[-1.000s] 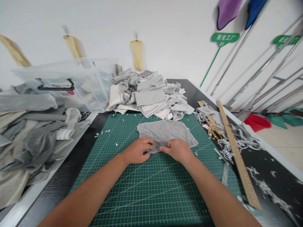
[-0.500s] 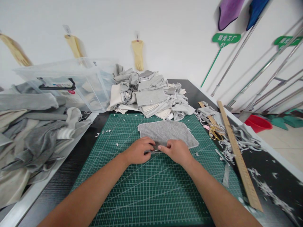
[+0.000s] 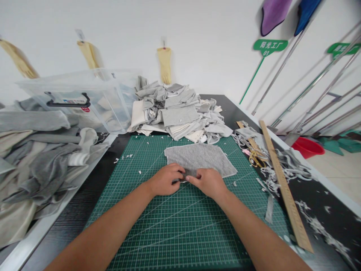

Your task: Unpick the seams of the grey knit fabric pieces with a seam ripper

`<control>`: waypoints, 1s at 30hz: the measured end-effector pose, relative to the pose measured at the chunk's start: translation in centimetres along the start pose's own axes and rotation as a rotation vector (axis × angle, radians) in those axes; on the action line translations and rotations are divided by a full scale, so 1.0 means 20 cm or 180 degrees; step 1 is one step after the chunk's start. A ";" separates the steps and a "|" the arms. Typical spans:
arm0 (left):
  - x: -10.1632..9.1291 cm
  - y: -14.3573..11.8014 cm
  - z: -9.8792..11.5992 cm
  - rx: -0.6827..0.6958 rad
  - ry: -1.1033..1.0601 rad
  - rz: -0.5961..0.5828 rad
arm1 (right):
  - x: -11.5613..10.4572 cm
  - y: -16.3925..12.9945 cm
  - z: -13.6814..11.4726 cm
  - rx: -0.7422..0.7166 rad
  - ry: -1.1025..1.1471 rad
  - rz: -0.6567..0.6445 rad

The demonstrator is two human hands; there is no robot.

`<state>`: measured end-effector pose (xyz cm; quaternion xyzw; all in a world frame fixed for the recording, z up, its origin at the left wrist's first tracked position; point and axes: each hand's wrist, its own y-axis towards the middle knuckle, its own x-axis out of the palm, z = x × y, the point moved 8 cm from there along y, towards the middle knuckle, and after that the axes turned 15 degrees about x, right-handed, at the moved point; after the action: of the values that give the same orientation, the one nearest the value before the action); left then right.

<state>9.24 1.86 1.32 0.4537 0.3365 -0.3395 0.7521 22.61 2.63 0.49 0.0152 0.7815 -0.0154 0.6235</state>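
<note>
A piece of grey cloth (image 3: 201,160) lies flat on the green cutting mat (image 3: 169,229), its outline uneven and its edges pale. My left hand (image 3: 167,179) is closed at the cloth's near left corner, fingers curled onto the edge. Close beside it, my right hand (image 3: 209,182) is closed on the near edge, thumb pointing toward the left fingers. Between the fingertips shows a thin shiny strip (image 3: 184,181), mostly hidden; its kind I cannot make out.
Behind the mat rises a heap of grey and white cloth pieces (image 3: 180,113). At left are a clear plastic bin (image 3: 113,101) and more fabric (image 3: 47,169). On the right lie a wooden ruler (image 3: 284,188), gold-handled scissors (image 3: 255,160) and scraps. Yellow gloves (image 3: 165,64) hang on the wall.
My right hand has shifted slightly left, bringing its thumb closer to my left fingers. The cloth and my left hand have hardly moved.
</note>
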 end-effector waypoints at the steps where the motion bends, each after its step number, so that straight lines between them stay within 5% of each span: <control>1: 0.00 0.00 0.00 -0.0001 0.0001 -0.0008 | 0.00 0.00 0.00 0.0011 -0.0003 -0.0004; 30: 0.00 0.00 0.00 0.0007 -0.0025 -0.0010 | 0.01 0.00 0.00 -0.0090 0.0026 0.0087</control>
<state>9.22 1.86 1.30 0.4526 0.3338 -0.3428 0.7525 22.47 2.57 0.27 0.0171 0.7838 0.0042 0.6207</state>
